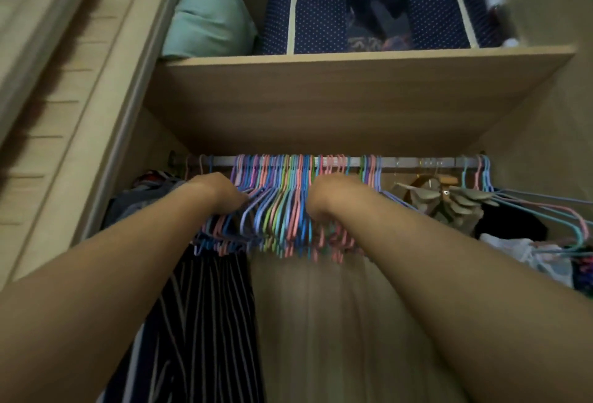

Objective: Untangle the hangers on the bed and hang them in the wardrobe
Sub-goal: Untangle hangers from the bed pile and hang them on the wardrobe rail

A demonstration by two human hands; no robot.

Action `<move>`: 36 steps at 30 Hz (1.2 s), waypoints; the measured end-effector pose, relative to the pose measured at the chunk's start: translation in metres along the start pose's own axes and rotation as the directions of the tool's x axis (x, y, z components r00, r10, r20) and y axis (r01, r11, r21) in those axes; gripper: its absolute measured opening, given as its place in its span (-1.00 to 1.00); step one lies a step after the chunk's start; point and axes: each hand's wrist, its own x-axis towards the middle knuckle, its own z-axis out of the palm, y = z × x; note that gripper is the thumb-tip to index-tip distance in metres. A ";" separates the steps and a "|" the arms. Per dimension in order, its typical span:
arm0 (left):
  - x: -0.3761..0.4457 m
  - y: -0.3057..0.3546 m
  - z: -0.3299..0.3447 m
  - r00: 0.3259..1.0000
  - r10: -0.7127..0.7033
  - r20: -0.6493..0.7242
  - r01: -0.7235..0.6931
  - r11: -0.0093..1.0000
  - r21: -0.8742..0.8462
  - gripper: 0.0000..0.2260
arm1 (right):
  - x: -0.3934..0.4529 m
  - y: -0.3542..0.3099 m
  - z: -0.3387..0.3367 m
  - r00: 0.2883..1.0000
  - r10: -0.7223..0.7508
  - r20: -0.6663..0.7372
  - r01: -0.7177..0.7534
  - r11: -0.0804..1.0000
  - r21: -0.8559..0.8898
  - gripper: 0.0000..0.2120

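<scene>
Hangers (279, 210) (many colours, packed close) hang on the wardrobe rail (407, 162); left hand (218, 189) and right hand (324, 197) reach among them, their grip hidden, so I cannot tell.

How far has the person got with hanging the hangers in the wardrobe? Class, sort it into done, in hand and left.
Done: a dense bunch of coloured hangers already hooks over the rail. In hand: the left hand and right hand reach into that bunch from either side; their fingers are hidden. Left: cannot tell, since the bed is out of view.
</scene>
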 end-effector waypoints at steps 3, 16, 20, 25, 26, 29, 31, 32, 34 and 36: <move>0.009 -0.011 0.006 0.999 0.035 -0.040 -0.036 0.998 -0.045 -0.60 | 0.003 0.002 0.010 0.996 0.067 -0.050 -0.068 0.997 -0.018 -0.53; 0.014 -0.001 0.015 0.981 0.102 -0.163 -0.141 0.958 -0.251 -0.54 | -0.009 0.050 0.018 0.953 0.273 -0.134 -0.281 0.959 -0.044 -0.64; 0.012 -0.019 0.016 0.975 0.052 -0.215 -0.126 0.930 -0.345 -0.68 | -0.011 0.041 0.004 0.935 0.312 -0.171 -0.327 0.942 -0.071 -0.58; 0.009 -0.038 0.024 0.993 -0.090 -0.080 0.021 0.782 -0.623 -0.78 | -0.005 -0.022 -0.004 0.975 0.008 -0.220 0.020 0.992 0.126 -0.59; 0.009 -0.040 0.028 0.995 -0.099 -0.005 0.069 0.723 -0.688 -0.81 | -0.004 -0.033 -0.003 0.992 -0.003 -0.123 0.029 0.978 0.205 -0.59; 0.012 -0.040 0.035 0.992 -0.097 0.086 0.123 0.485 -0.866 -0.82 | 0.000 -0.047 0.002 1.000 0.000 0.020 -0.007 0.940 0.341 -0.63; 0.014 -0.037 0.038 0.996 -0.085 0.020 0.053 0.402 -0.914 -0.85 | 0.004 -0.048 0.005 0.998 -0.016 0.054 -0.006 0.919 0.394 -0.64; 0.014 -0.034 0.039 0.995 -0.099 -0.026 0.012 0.366 -0.930 -0.87 | 0.005 -0.048 0.003 0.996 -0.016 0.084 -0.016 0.928 0.373 -0.63; 0.016 -0.034 0.042 0.987 -0.143 -0.071 -0.020 0.331 -0.943 -0.88 | -0.001 -0.049 0.000 0.998 0.022 0.065 -0.043 0.942 0.332 -0.62; 0.020 -0.036 0.046 0.982 -0.162 -0.092 -0.023 0.385 -0.923 -0.87 | 0.005 -0.038 0.002 0.997 0.051 0.062 -0.066 0.964 0.259 -0.62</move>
